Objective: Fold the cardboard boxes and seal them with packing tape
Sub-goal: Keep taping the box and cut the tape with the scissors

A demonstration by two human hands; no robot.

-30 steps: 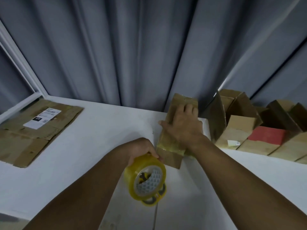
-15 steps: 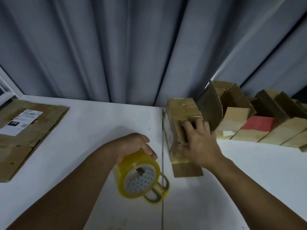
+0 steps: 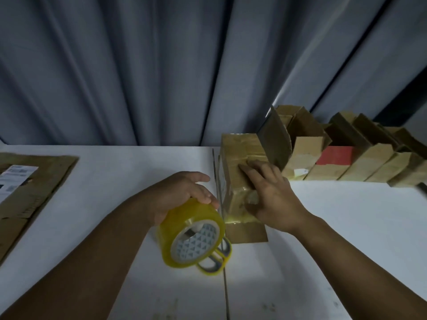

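Right hand (image 3: 272,195) lay flat on the cardboard box (image 3: 240,158), fingers straight and spread, the palm pressing on the near part of its top face where glossy tape crossed the cardboard. Left hand (image 3: 182,192) gripped a roll of yellowish packing tape (image 3: 191,232) from above, the fingers curled over its outer rim and the roll's open core turned toward the camera. Just below the roll showed the yellow and grey loop handles of a pair of scissors (image 3: 217,259); whether they lay on the table or hung from the left hand could not be told. The box stood on the white table (image 3: 115,181) just right of the roll, beside a thin seam in the tabletop, with its far end toward the grey curtain (image 3: 138,65). Close to the right of the box, a raised dark flap (image 3: 275,139) leaned near the right hand's fingers, and behind it a row of cardboard boxes (image 3: 369,162) ran along the table's back edge, one of them with a red face (image 3: 335,155). Well apart on the left, a flattened sheet of cardboard (image 3: 41,181) bearing a white printed label (image 3: 16,179) lay on the table.
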